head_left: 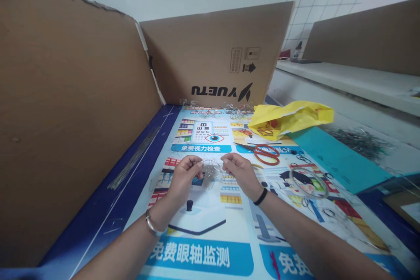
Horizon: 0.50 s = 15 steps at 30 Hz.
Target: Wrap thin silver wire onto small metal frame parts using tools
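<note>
The left hand (187,178) had thumb and fingertips pinched nearly closed at one side of a tangle of thin wire (212,167); the right hand (242,173) was pinched likewise at the other side. The wire hung between them, above the printed sheet (210,223) on the desk (131,170). Beyond the right hand lay orange-handled scissors (266,154), then a yellow bag (295,116). A coil of clear tubing (308,182) rested to the right, near a heap of wires (357,142).
</note>
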Tool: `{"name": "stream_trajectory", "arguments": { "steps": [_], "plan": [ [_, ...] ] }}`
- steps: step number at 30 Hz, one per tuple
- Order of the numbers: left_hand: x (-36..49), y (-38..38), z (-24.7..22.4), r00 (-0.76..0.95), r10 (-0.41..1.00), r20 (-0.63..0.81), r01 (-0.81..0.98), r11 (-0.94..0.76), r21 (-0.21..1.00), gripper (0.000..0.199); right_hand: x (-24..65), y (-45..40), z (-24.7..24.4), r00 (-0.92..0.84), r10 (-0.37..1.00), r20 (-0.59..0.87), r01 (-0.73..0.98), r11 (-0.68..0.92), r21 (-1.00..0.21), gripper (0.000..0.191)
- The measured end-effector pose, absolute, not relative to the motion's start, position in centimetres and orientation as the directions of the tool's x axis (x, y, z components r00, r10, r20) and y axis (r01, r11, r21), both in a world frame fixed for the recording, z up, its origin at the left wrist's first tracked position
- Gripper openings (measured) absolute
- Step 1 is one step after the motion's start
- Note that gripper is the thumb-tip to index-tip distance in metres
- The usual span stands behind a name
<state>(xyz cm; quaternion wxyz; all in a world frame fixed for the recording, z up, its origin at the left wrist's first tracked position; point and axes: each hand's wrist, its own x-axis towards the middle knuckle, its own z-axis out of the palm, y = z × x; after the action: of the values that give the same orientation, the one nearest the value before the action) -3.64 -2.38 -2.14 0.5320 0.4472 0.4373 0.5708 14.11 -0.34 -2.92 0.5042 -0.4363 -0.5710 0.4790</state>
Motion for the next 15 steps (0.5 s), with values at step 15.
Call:
{"name": "stream_trajectory", "arguments": {
  "steps": [15],
  "plan": [
    [-3.68, -2.4, -2.25, -0.012, 0.998, 0.066, -0.187, -0.067, 0.98, 0.011, 14.03, -0.61, -2.82, -0.142, 0.979, 0.147, -0.074, 0.138, -0.988, 0.019]
  ]
}}
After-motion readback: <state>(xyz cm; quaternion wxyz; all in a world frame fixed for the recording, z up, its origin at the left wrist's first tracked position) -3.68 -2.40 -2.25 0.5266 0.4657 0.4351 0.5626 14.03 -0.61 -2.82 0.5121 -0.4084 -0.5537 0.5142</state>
